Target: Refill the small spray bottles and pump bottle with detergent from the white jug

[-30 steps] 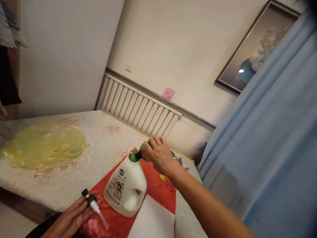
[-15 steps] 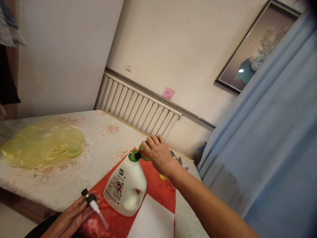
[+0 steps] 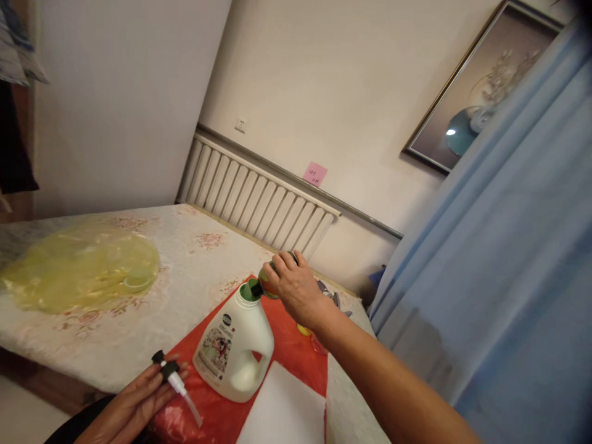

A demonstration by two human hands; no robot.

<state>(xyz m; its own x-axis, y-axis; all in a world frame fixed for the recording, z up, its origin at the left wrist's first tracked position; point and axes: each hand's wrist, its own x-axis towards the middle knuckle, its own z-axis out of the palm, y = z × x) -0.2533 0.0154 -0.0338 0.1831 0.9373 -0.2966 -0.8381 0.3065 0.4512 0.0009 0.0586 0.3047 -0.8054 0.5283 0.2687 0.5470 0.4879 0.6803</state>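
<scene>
A white detergent jug (image 3: 250, 327) with a printed label and a side handle stands upright on a red plastic sheet (image 3: 291, 333). My right hand (image 3: 296, 280) is wrapped round a dark-necked bottle (image 3: 269, 282), tipped on its side with its black neck at the jug's green-lined mouth. Most of that bottle is hidden behind my fingers. To the left of the jug, my left hand (image 3: 150, 388) holds a pump dispenser top (image 3: 173, 376) with a black head and collar, its clear tube angled down to the right. Whether liquid flows cannot be made out.
A white sheet (image 3: 287, 407) lies in front of the jug. Yellow and clear red items (image 3: 304, 330) sit beyond my right wrist. A yellow plastic bag (image 3: 83, 265) spreads over the flowered tablecloth (image 3: 185, 271). A blue curtain (image 3: 499, 259) hangs at the right.
</scene>
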